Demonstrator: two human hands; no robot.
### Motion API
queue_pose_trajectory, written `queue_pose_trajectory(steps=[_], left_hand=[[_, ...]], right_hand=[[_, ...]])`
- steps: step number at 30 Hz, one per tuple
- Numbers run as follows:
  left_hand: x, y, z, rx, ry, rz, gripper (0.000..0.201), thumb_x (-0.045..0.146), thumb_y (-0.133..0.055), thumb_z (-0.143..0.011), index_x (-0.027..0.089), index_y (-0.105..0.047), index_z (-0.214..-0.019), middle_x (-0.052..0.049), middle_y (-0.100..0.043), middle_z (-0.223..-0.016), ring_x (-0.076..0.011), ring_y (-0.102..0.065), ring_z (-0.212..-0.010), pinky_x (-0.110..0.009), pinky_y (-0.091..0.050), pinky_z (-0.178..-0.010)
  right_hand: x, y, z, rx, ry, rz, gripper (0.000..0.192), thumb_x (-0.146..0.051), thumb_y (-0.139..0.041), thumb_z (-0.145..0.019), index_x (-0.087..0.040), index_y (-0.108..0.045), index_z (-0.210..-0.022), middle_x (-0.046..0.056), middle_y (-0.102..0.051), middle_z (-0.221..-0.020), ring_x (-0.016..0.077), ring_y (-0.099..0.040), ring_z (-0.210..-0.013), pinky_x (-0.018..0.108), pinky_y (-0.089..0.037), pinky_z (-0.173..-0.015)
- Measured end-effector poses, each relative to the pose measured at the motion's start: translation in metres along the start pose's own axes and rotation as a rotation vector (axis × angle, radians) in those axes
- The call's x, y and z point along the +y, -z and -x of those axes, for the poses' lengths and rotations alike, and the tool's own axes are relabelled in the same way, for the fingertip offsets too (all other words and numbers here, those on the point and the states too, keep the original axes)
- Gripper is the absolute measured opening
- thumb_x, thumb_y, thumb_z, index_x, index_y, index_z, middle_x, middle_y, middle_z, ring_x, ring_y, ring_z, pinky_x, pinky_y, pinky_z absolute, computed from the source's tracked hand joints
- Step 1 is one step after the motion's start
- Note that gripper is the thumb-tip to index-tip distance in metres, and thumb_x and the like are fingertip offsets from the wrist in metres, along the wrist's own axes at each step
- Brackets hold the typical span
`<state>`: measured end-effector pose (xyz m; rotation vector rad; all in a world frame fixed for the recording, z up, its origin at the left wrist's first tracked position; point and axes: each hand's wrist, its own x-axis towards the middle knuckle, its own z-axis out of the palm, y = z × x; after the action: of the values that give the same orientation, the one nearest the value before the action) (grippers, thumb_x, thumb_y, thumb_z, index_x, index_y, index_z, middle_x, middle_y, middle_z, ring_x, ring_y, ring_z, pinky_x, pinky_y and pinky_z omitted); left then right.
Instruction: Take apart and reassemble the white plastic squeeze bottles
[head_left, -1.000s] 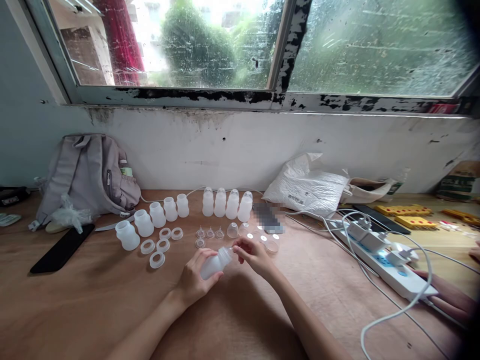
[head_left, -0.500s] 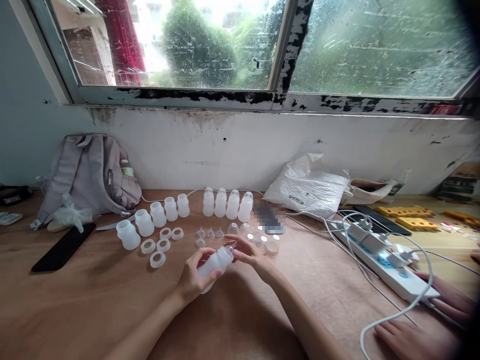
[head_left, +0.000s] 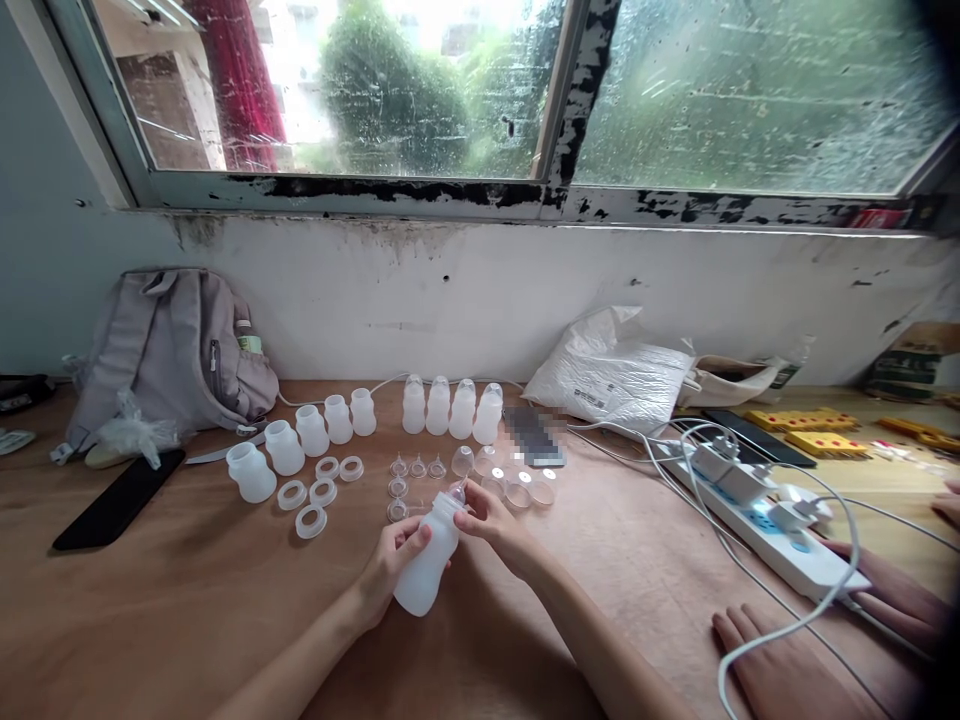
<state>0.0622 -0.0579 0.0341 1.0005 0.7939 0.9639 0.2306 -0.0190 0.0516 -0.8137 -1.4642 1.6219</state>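
My left hand [head_left: 388, 572] is wrapped round the body of a translucent white baby bottle [head_left: 421, 578], tilted with its top to the upper right. At that top my right hand [head_left: 491, 528] grips the collar, its fingers closed round the rim below a clear nipple [head_left: 457, 490]. Just beyond lie several loose clear nipples [head_left: 417, 466]. Several clear dome caps [head_left: 517, 490] sit to the right of them. White collar rings [head_left: 310, 521] lie flat on the left, in front of a row of open bottle bodies [head_left: 252, 474]. Several capped bottles [head_left: 438, 406] stand upright at the back.
A grey backpack [head_left: 169, 360] and a black phone-like slab [head_left: 120, 500] are on the left. A white plastic parcel [head_left: 615, 370], a partly blurred phone [head_left: 536, 440] and a power strip [head_left: 772, 535] with looping cables are on the right. Another person's hand [head_left: 787, 665] rests at the right edge.
The bottle has swung more upright and its base has come nearer me, both hands still on it. My right fingers have closed in around the collar. The other person's hand has shifted left.
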Motion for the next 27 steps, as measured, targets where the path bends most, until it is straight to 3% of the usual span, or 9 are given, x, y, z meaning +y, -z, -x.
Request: queue_pose_trajectory(steps=[6, 13, 17, 21, 27], left_hand=[[-0.0012, 0.002, -0.001, -0.002, -0.013, -0.011, 0.04, 0.044, -0.053, -0.075, 0.01, -0.058, -0.095, -0.007, -0.059, -0.075, -0.0162, -0.058, -0.066, -0.022, -0.04, -0.054], [-0.003, 0.0044, -0.0023, -0.02, -0.031, -0.044, 0.037, 0.042, -0.052, -0.076, 0.01, -0.058, -0.093, -0.007, -0.059, -0.074, -0.0157, -0.056, -0.065, -0.023, -0.039, -0.055], [-0.0039, 0.0045, -0.003, -0.017, -0.038, -0.09, 0.038, 0.042, -0.055, -0.074, 0.011, -0.059, -0.096, -0.007, -0.06, -0.076, -0.015, -0.056, -0.065, -0.023, -0.038, -0.055], [-0.0055, 0.0063, -0.0045, 0.006, -0.044, -0.106, 0.04, 0.044, -0.055, -0.073, 0.011, -0.059, -0.096, -0.007, -0.061, -0.076, -0.0158, -0.056, -0.067, -0.023, -0.038, -0.056], [-0.0032, 0.0071, -0.0059, 0.049, -0.035, -0.068, 0.04, 0.043, -0.058, -0.071, 0.011, -0.06, -0.095, -0.006, -0.061, -0.074, -0.0151, -0.055, -0.065, -0.022, -0.038, -0.055]], right_hand=[[0.0052, 0.0018, -0.0007, -0.095, -0.03, -0.132, 0.037, -0.034, -0.06, -0.071, -0.018, -0.058, -0.105, 0.007, -0.059, -0.095, 0.0207, -0.051, -0.091, 0.033, -0.036, -0.081], [0.0026, 0.0036, -0.0009, -0.054, -0.005, -0.124, 0.029, -0.035, -0.06, -0.072, -0.019, -0.061, -0.097, 0.006, -0.058, -0.099, 0.0203, -0.05, -0.094, 0.033, -0.036, -0.082], [0.0009, 0.0039, -0.0008, 0.054, -0.029, -0.004, 0.025, -0.035, -0.063, -0.069, -0.018, -0.062, -0.088, 0.003, -0.06, -0.084, 0.0175, -0.052, -0.081, 0.032, -0.038, -0.076], [0.0005, 0.005, -0.0004, -0.081, -0.082, -0.084, 0.035, -0.035, -0.065, -0.067, -0.019, -0.06, -0.098, 0.004, -0.06, -0.09, 0.0187, -0.052, -0.089, 0.033, -0.036, -0.083], [0.0017, 0.0023, -0.0015, -0.013, -0.072, -0.058, 0.033, -0.037, -0.064, -0.069, -0.018, -0.063, -0.095, 0.005, -0.062, -0.087, 0.0195, -0.054, -0.087, 0.036, -0.036, -0.084]])
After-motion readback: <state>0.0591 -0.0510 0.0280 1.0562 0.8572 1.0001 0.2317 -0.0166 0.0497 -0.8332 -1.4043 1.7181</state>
